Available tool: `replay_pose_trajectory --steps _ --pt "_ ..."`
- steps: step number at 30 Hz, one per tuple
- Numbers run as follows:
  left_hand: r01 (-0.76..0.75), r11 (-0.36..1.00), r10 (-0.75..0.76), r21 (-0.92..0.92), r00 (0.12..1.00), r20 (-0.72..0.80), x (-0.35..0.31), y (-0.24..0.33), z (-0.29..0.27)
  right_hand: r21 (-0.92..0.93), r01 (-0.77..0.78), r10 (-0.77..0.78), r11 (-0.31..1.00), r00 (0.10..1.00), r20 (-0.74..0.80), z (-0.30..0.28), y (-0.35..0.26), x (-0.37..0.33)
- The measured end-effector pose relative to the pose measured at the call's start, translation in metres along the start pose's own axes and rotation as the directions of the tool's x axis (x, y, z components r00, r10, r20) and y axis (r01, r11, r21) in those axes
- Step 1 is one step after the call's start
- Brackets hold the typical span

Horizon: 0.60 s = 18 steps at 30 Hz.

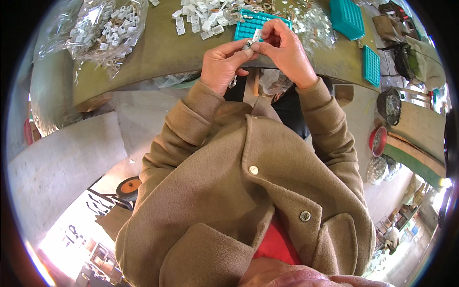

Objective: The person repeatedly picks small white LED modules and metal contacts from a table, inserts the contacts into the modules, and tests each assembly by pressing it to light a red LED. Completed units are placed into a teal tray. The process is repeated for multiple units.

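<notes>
Close together over the table's front edge, my two hands meet on a small white plastic housing (pixel 257 35). My left hand (pixel 222 64) pinches its lower end, where a small dark and metallic part (pixel 247 45) shows between thumb and forefinger. My right hand (pixel 287 52) has thumb and bent fingers closed on the housing's side. A small shiny piece (pixel 233 82) shows below my left fingers; its kind I cannot make out. Just behind my hands lies a teal tray with rows of round pockets (pixel 243 31). Loose white housings (pixel 206 21) are heaped to its left.
A clear plastic bag of white housings (pixel 107 33) sits at the table's left. Small shiny discs (pixel 311 24) spread right of the tray. Further right are a teal tray stack (pixel 347 19) and another teal tray (pixel 371 66). A red bowl (pixel 377 141) stands beyond the table, right.
</notes>
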<state>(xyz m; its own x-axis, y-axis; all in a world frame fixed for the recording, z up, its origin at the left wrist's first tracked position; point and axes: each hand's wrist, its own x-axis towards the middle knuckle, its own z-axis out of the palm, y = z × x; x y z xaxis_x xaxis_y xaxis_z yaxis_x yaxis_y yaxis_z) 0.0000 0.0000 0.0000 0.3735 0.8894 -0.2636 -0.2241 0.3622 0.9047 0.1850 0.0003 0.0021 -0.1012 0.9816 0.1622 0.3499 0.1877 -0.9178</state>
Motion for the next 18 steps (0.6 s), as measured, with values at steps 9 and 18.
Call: replay_pose_trajectory --steps 9,18 --pt "0.218 0.961 -0.217 -0.169 0.976 0.023 -0.012 0.0 0.013 -0.008 -0.092 0.091 0.996 0.992 -0.089 0.015 -0.012 -0.022" --pt "0.484 0.688 -0.353 -0.541 0.874 0.333 -0.011 -0.024 0.008 0.609 -0.197 0.207 0.769 0.977 0.055 0.008 -0.01 -0.046"
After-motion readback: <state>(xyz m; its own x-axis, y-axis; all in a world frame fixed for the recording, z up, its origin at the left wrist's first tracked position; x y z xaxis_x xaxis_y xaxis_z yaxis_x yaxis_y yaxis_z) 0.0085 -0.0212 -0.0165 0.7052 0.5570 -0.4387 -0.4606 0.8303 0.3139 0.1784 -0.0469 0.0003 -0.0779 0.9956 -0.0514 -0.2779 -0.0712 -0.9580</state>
